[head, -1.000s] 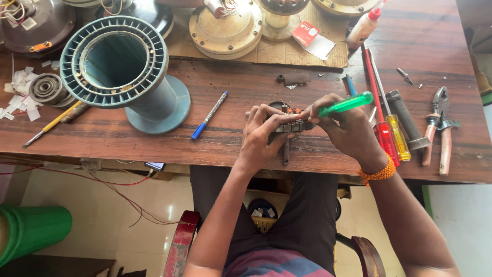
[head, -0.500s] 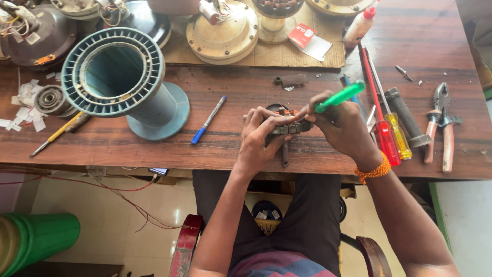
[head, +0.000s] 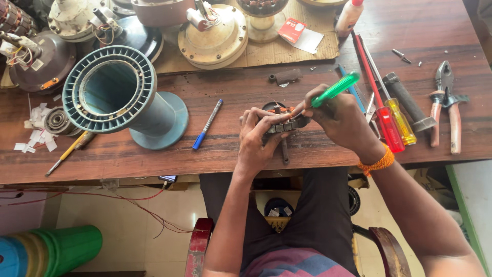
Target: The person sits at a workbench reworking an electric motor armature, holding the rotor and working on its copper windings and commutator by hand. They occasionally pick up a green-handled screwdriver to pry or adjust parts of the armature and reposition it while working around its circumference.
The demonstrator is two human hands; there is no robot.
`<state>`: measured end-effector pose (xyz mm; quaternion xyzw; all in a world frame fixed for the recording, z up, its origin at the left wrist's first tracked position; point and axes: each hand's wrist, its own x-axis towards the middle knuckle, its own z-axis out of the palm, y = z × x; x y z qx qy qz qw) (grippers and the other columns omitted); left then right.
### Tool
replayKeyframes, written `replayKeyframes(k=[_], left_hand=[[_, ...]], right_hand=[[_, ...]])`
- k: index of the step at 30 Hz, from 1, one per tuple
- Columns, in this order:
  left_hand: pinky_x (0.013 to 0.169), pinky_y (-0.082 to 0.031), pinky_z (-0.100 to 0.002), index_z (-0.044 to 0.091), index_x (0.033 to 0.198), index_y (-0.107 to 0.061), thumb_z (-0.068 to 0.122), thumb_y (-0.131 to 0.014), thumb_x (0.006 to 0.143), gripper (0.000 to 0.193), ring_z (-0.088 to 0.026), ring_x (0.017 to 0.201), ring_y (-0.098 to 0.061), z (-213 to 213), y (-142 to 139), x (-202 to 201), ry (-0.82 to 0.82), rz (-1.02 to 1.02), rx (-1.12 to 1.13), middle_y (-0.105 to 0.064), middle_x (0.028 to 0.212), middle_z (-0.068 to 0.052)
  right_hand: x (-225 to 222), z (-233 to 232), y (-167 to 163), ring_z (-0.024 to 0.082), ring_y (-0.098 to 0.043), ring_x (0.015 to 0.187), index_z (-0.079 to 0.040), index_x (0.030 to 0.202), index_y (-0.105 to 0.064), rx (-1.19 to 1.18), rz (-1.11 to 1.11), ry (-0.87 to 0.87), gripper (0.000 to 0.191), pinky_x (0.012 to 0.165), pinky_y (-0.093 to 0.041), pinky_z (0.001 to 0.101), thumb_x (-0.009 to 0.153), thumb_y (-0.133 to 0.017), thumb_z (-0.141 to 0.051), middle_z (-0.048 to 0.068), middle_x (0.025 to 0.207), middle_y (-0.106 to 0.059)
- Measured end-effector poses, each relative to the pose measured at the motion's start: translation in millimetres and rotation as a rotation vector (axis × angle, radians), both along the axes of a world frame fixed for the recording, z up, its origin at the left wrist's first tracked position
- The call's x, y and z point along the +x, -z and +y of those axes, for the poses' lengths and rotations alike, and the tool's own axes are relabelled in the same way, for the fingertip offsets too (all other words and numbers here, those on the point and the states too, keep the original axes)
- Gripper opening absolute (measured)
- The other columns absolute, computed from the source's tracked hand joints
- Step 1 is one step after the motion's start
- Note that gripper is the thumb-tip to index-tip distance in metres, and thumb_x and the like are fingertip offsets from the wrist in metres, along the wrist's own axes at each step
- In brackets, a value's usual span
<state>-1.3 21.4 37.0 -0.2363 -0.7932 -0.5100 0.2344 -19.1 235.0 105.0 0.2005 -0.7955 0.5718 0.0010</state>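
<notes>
Sitting at a long wooden table [head: 128, 159], a person works on a small motor part. Biggest on the table is a blue-grey spool [head: 115, 95], standing well to the left. Behind it sit round cream fan motor housings [head: 212, 36] on a sheet of cardboard [head: 287, 48]. Off to the right lie pliers [head: 446, 102] with orange handles, then a red screwdriver [head: 382, 115] and a yellow screwdriver [head: 400, 115] side by side. A blue pen [head: 207, 124] lies between the spool and the hands.

Close to the near edge, in the middle, is the small wound stator [head: 282, 120], a dark ring with copper wire inside. The left hand [head: 256, 141] is wrapped tight around its near side and holds it steady on the table. The right hand [head: 341, 120] grips a green-handled screwdriver [head: 335, 90] like a pencil, with the tip pointing down into the ring. The tip itself is hidden by fingers.

It looks like the poking or tucking step, with the tool working at the wire inside the ring. I think the next push needs a gentle, careful touch, since thin wire could scratch or snap, and the left hand must keep the ring from sliding.
</notes>
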Motion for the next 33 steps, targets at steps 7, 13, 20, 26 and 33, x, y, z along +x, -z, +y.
replayKeyframes(k=[7,13,20,26,33], left_hand=[[0.095,-0.044,-0.038,0.018,0.123,-0.073,0.015,-0.083,0.083,0.041,-0.022,0.104,-0.054,0,-3,0,-0.01,-0.003,0.005,-0.061,0.107,-0.002],[0.095,-0.043,-0.039,0.016,0.122,-0.074,0.015,-0.083,0.083,0.04,-0.024,0.104,-0.054,1,-1,-1,-0.011,-0.009,0.002,-0.061,0.107,-0.003],[0.095,-0.041,-0.039,0.012,0.115,-0.073,0.017,-0.084,0.081,0.036,-0.023,0.106,-0.056,-3,0,-2,0.001,-0.002,0.016,-0.062,0.108,-0.003],[0.096,-0.041,-0.039,0.013,0.116,-0.073,0.017,-0.084,0.083,0.035,-0.022,0.107,-0.057,0,1,-1,-0.029,0.018,0.004,-0.063,0.107,-0.002],[0.095,-0.041,-0.04,0.012,0.116,-0.074,0.016,-0.084,0.081,0.036,-0.023,0.108,-0.057,-2,0,0,-0.016,-0.01,0.008,-0.062,0.107,-0.002]], right_hand=[[0,0,7,0.016,-0.073,0.099,0.002,0.11,-0.056,-0.024,0.07,0.0,0.014,0.085,-0.06,0.0305,0.098,-0.062,0.005,0.012,0.104,-0.076],[3,0,12,0.016,-0.072,0.1,0.001,0.104,-0.061,-0.127,0.064,-0.016,0.007,0.086,-0.061,0.0308,0.098,-0.064,0.005,0.012,0.103,-0.071],[-1,-8,-9,0.022,-0.075,0.095,-0.002,0.104,-0.067,0.226,0.334,-0.123,0.014,0.082,-0.06,0.033,0.091,-0.068,0.003,0.01,0.103,-0.074],[-9,-15,-34,0.03,-0.071,0.093,-0.003,0.11,-0.069,0.406,0.515,-0.261,0.026,0.081,-0.057,0.0362,0.085,-0.07,0.0,0.012,0.1,-0.072],[-6,-15,-25,0.019,-0.075,0.086,-0.004,0.104,-0.071,0.319,0.401,-0.165,0.012,0.077,-0.06,0.0311,0.092,-0.069,-0.002,0.007,0.098,-0.075]])
